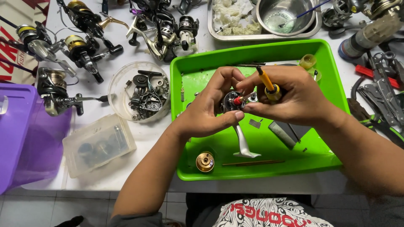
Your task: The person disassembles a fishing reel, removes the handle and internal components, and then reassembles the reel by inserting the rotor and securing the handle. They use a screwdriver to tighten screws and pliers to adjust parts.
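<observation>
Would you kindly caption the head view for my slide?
Left hand holds a fishing reel body over a green tray; right hand holds a screwdriver.

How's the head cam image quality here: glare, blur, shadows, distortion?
Head view: bright, even light, soft shadows only. Glare on the steel bowl and the white table. Left hand, right hand and the reel body are sharp. Slight wide-angle bending toward the edges; the clear plastic box looks hazy.

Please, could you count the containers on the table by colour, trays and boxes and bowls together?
Bright green plastic tray: 1
Purple plastic box: 1
Clear plastic containers, one round tub and one rectangular box: 2
Metal ones, one round steel bowl and one rectangular steel tray: 2
Total: 6
</observation>
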